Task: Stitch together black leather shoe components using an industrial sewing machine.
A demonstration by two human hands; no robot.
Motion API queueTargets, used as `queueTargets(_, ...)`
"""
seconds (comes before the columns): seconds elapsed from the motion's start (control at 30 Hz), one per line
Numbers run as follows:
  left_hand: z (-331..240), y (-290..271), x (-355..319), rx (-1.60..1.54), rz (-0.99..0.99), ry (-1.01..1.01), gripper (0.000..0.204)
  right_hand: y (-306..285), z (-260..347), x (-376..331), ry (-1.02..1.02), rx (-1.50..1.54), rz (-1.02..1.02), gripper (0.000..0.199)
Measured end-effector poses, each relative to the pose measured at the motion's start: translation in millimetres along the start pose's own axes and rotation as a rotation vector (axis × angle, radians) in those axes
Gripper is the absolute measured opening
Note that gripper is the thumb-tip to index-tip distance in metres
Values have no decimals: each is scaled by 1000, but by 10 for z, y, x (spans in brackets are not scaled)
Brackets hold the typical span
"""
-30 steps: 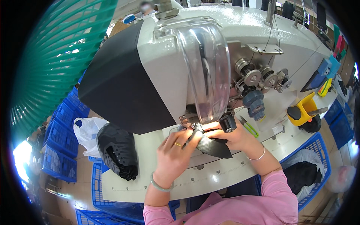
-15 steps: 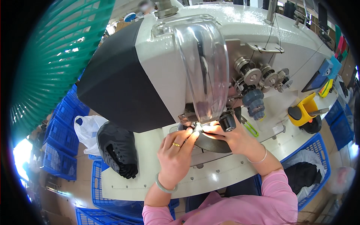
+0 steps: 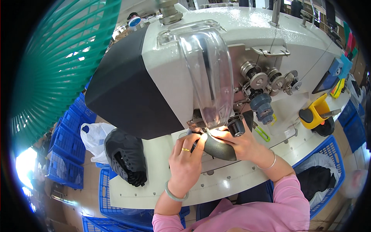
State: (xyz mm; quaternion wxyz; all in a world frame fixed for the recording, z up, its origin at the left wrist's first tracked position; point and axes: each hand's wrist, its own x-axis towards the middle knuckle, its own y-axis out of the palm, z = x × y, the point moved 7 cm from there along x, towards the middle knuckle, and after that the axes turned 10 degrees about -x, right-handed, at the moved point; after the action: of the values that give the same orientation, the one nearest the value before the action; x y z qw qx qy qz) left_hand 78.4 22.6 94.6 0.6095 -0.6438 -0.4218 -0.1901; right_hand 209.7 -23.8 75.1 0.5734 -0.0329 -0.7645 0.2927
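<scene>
Under the lit needle area of a large white sewing machine (image 3: 166,69) lies a dark grey mesh shoe upper (image 3: 219,149). My left hand (image 3: 184,164) pinches its left edge, with thumb and fingers close to the needle. From the other side my right hand (image 3: 244,144) grips the same piece, its fingertips pointing in toward the presser foot. The mesh bulges toward me between the two hands. Glare and my fingers hide the exact stitching spot. A black shoe upper (image 3: 125,156) stands on the left part of the white table (image 3: 224,183), apart from my hands.
A green fan guard (image 3: 58,65) fills the upper left. Green-handled snips (image 3: 262,133) and a yellow holder (image 3: 317,112) lie right of the needle. Blue crates stand left; another blue crate (image 3: 336,154) at right holds dark material. A white plastic bag (image 3: 94,141) hangs at the table's left.
The mesh upper has turned and now bulges up more between my hands, showing more of its surface. Both hands keep their hold near the needle. The whole view has shifted slightly.
</scene>
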Motion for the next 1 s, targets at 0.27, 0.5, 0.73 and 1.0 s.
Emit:
queueTargets(0.27,79,-55,27,-97,-69,9,30,-40,-1,13,-10,-30,17,31)
queueTargets(0.5,145,-22,-9,-142,-131,-95,32,-30,40,27,-7,-60,58,34)
queueTargets(0.73,-61,-7,-36,-21,-131,-9,36,-12,32,-45,129,3,117,49)
queueTargets(1.0,-90,13,-29,-1,-69,-23,42,17,87,-91,187,-17,122,49)
